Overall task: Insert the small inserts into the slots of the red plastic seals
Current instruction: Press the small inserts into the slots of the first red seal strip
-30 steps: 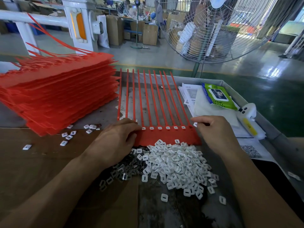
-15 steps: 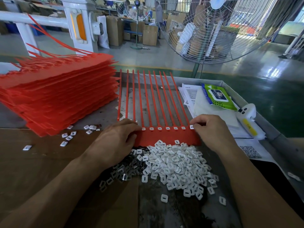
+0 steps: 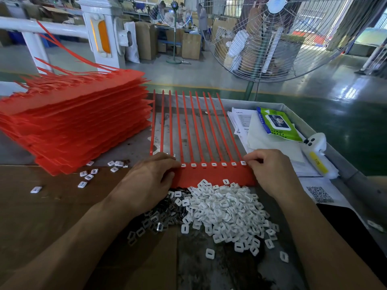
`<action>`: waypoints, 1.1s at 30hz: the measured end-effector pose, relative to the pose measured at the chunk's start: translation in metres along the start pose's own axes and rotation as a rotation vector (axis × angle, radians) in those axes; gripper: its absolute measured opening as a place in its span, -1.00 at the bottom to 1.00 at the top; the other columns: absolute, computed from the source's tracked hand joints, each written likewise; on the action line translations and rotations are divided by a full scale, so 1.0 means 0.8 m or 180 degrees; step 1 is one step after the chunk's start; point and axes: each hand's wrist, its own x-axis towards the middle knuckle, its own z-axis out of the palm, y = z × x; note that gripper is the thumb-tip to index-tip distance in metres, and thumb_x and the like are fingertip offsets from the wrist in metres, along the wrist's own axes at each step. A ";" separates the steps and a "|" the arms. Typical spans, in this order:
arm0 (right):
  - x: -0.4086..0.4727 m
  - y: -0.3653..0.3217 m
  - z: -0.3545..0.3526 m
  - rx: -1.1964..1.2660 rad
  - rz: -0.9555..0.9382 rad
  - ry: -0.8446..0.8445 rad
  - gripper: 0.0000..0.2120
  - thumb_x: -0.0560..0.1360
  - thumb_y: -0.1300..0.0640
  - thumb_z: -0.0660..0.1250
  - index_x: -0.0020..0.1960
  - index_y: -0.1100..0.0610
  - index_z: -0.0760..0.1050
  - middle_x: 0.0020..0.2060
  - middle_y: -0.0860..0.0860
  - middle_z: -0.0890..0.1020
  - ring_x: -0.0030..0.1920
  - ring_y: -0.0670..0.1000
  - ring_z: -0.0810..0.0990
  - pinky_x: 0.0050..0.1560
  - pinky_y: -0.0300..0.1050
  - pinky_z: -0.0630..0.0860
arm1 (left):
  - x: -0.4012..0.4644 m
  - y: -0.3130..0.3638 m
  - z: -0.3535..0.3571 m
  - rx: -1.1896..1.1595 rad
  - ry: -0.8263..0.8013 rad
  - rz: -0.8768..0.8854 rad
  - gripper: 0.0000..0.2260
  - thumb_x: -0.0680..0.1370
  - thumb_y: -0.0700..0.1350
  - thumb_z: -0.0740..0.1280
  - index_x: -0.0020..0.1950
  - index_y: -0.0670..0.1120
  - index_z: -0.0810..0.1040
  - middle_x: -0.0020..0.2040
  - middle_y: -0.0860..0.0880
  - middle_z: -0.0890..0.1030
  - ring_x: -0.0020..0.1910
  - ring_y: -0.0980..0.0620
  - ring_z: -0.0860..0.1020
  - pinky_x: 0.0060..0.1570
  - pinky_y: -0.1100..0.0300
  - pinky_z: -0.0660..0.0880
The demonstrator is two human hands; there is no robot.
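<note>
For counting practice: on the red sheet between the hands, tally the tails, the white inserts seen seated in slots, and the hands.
Tails: 10
Seated inserts in view: 7
Hands: 2 (left hand, right hand)
Total: 19

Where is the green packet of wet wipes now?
The green packet of wet wipes lies at the right side of the head view, on white papers, beyond the right hand and beside the white handheld device.

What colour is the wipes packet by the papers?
Green and white, blue label: wipes packet, head view.
</note>
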 end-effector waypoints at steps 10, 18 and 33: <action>-0.012 -0.014 -0.003 -0.1389 -0.0468 -0.0534 -0.70 0.57 0.29 0.20 0.06 0.11 0.70 -0.01 0.09 0.53 -0.07 0.10 0.57 -0.11 -0.02 0.55 | 0.000 0.002 0.000 -0.0014 -0.0023 -0.0035 -0.68 0.66 -0.04 0.24 0.42 0.15 0.49 0.35 0.24 0.44 0.29 0.24 0.41 0.24 0.35 0.26; -0.015 -0.031 -0.006 -0.1624 -0.0292 -0.0616 -0.69 0.55 0.27 0.20 -0.02 0.01 0.68 -0.02 0.06 0.50 -0.07 0.11 0.57 -0.16 -0.03 0.53 | 0.001 0.005 -0.001 0.0024 -0.0021 -0.0059 -0.67 0.66 -0.04 0.24 0.42 0.14 0.50 0.36 0.22 0.44 0.31 0.20 0.42 0.25 0.33 0.27; -0.026 -0.029 -0.002 -0.1124 -0.0205 -0.0231 -0.76 0.64 0.14 0.23 -0.02 0.16 0.66 -0.04 0.12 0.63 -0.05 0.12 0.61 -0.09 -0.02 0.54 | -0.001 0.008 -0.006 0.0252 -0.0071 -0.0053 -0.65 0.67 -0.03 0.22 0.47 0.13 0.46 0.45 0.17 0.40 0.43 0.18 0.30 0.36 0.30 0.17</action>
